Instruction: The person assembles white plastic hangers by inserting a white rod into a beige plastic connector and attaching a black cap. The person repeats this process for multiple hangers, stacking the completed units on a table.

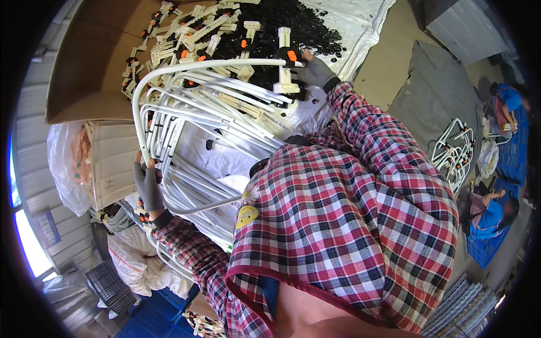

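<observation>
A U-shaped white tube (225,62) rises in front of me, its upper arm running to the right. Low on its left side, my left hand (147,183), in a grey fingerless glove, is closed around it. At the tube's upper right end sits a cream plastic fitting (284,37) with a black clamp and an orange tab. My right hand (315,70), also gloved, grips this fitting from its right side, fingertips by the orange tab. Under the tube lies a stack of similar bent white tubes (186,115), some with black and orange pieces on them.
Beyond the stack are piled cream fittings (191,39) and small black parts (307,25) on white sheeting. A large cardboard box (84,73) stands left. More white tubes (456,149) lie on a grey cloth (428,84) at right, near two people in blue.
</observation>
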### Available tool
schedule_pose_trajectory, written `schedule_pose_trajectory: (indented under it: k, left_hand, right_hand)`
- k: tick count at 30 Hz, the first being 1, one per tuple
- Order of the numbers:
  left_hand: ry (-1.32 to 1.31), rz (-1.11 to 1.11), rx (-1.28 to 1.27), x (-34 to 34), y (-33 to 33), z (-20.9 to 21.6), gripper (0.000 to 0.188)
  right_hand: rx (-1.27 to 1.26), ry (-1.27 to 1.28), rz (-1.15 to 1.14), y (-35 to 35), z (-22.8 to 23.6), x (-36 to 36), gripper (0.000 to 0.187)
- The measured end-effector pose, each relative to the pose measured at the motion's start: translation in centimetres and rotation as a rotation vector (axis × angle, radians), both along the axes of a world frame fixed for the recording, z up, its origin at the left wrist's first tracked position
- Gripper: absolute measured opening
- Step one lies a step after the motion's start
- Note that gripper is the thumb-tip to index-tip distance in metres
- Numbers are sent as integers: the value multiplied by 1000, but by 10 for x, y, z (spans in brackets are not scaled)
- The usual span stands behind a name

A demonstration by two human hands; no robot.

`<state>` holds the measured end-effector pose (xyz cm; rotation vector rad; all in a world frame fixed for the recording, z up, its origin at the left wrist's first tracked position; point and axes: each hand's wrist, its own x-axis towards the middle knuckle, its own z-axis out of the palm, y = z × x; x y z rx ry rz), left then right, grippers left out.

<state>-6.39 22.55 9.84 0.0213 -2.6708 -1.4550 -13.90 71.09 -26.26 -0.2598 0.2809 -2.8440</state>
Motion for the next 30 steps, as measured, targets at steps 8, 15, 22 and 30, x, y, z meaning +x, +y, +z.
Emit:
schedule_pose_trajectory:
  k: [8,15,22,30]
  left_hand:
    - [-156,-33,-186,-22,59,19,36]
    - [100,-243,-402,-13,155,31,46]
    - [292,-258,-548,-6,163,31,59]
    - [-167,-421,-137,-35,176,34,26]
  right_hand:
    - [1575,319,-167,8,208,9,61]
    - [1124,760,-374,9,342,-32,32]
    - [1372,1007,-654,-6,373,-26,33]
    - [1297,1424,-705,-71,379,-6,71]
